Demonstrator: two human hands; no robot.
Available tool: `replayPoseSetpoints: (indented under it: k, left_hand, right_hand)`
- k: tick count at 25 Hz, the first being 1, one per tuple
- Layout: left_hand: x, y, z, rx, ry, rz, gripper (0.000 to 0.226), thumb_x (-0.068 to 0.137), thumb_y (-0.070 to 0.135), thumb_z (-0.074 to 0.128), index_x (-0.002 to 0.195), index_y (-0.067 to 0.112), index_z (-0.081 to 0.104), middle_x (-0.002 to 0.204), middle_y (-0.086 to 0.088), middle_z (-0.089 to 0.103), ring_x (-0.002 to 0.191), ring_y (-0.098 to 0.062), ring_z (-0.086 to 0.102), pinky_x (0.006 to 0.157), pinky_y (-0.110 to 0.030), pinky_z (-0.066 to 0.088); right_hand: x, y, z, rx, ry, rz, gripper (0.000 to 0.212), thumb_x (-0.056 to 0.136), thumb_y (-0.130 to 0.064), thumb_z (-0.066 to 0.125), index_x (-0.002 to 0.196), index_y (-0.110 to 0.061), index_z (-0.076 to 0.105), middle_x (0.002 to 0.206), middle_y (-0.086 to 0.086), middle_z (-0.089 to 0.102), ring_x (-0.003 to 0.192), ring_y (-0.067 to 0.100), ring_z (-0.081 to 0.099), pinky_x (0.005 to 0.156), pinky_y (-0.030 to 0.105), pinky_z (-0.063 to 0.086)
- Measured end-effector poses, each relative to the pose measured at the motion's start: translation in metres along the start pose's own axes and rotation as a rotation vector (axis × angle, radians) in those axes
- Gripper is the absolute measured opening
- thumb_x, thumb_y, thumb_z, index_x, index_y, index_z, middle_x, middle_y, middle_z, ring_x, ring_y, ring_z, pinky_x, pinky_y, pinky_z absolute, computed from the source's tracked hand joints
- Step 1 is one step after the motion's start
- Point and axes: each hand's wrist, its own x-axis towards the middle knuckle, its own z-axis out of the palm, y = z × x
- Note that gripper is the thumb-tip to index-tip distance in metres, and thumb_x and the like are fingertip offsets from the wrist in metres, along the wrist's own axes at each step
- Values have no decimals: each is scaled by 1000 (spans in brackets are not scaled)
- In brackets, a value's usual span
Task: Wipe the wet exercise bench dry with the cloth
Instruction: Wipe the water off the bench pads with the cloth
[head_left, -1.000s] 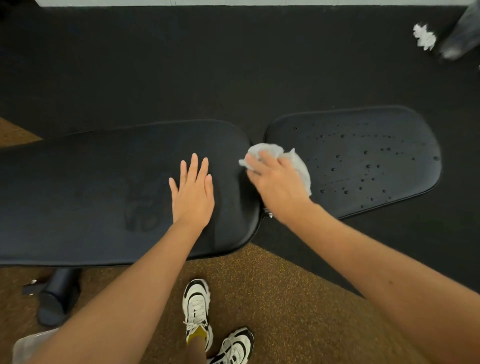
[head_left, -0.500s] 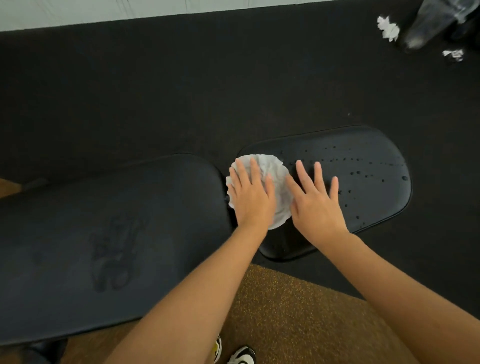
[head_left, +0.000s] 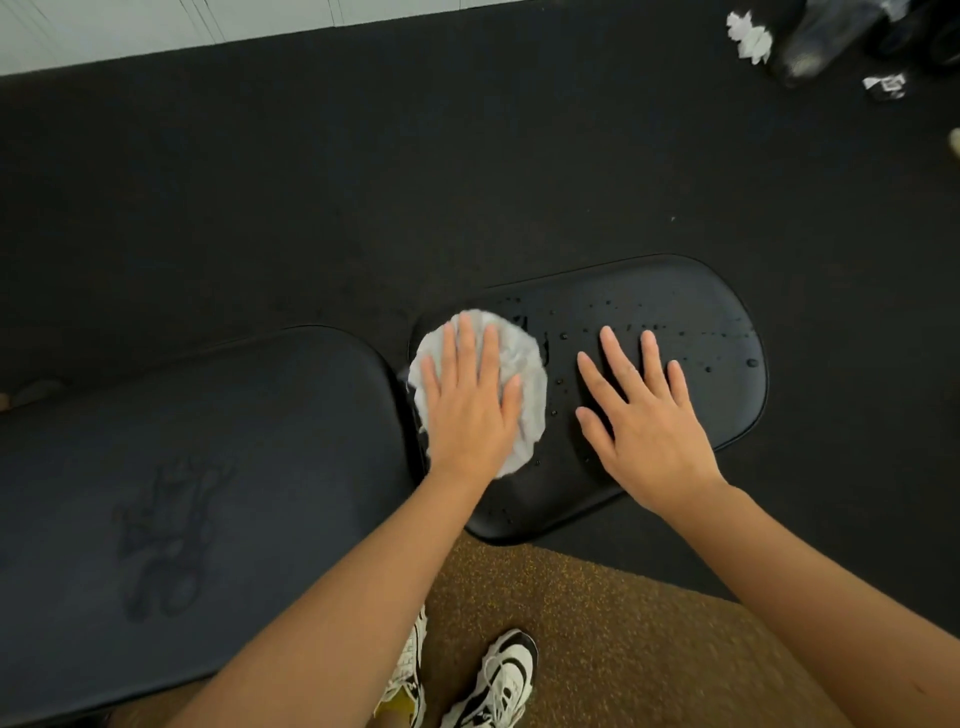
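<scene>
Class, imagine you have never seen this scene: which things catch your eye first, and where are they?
The white cloth stands out, pressed flat under the left hand at the left end of the small black bench pad. Beside it the right hand lies spread among water droplets.

Overall light: dim, even indoor light; the black floor (head_left: 260, 197) swallows detail.
Brightest area: pale strip at the upper left edge.
Glare: soft sheen on the bench pad (head_left: 675, 312), where droplets (head_left: 751, 362) catch small highlights.
Shadows: faint, soft-edged, beneath the forearms.
Blur: forearms at the lower edge and objects in the upper right corner are smeared.
Distortion: wide-angle bowing toward the frame edges.
</scene>
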Motion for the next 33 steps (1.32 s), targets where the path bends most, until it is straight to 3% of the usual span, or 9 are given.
replayPoseSetpoints:
  k: [5,7,10,12,14,17,20,26,33]
  left_hand:
    - [-2,0,-4,-89,32,-275,61,97,38,12,147,6,24,155,-16,21,143,-31,20,111,-54,26]
    - [32,15,-10,-102,21,-292,66,95,40,2,148,6,22,156,-13,21,144,-28,17,114,-51,19]
    - [43,25,-9,-21,19,-90,65,97,38,-6,148,8,20,156,-11,21,145,-24,15,116,-48,16]
    - [14,18,-7,44,-7,96,59,99,36,2,150,10,19,158,-9,15,146,-22,11,116,-47,16]
    - [-14,-2,-4,18,-8,120,56,99,36,11,150,14,20,158,-5,14,146,-19,10,116,-48,18]
    - [-3,-11,-4,-35,55,-62,56,99,36,14,148,12,23,157,-5,20,145,-20,16,114,-50,21]
    - [46,12,-10,-113,44,-189,64,94,39,2,149,11,18,157,-4,18,146,-19,13,117,-45,11]
    - [2,22,-8,-5,-15,264,55,100,36,8,150,14,18,158,-4,14,146,-18,10,117,-48,15]
    - [57,16,-8,-51,21,-53,62,95,39,3,149,15,20,157,1,21,145,-19,15,115,-46,13]
  right_hand:
    - [-2,6,-6,139,-18,-8,69,90,-53,0,151,-23,13,160,0,-5,146,25,-12,117,42,2]
    - [-3,11,-11,194,-29,-5,62,95,-51,9,151,-24,9,160,0,-10,145,22,-15,118,38,1]
    - [-5,17,-12,244,-19,-24,60,97,-46,20,151,-22,11,160,1,-9,146,21,-14,119,37,6]
    - [-6,20,-9,218,0,-41,61,97,-48,16,151,-20,13,160,4,-4,146,23,-10,118,39,10]
    - [-6,19,-7,184,-3,-54,67,93,-52,9,151,-19,14,160,7,0,146,26,-7,117,41,10]
    - [-4,15,-6,184,-24,-41,68,91,-53,4,151,-20,6,160,8,-2,146,27,-10,116,38,2]
    - [-3,11,-12,255,-30,-5,62,97,-47,15,151,-22,-4,160,5,-5,146,25,-13,116,38,-2]
    - [-3,13,-16,338,-49,-2,61,100,-41,23,150,-23,-8,160,1,-7,145,20,-15,117,35,-3]
    - [-3,14,-19,373,-72,-10,61,101,-38,22,150,-21,-10,160,1,-8,145,21,-16,120,38,0]
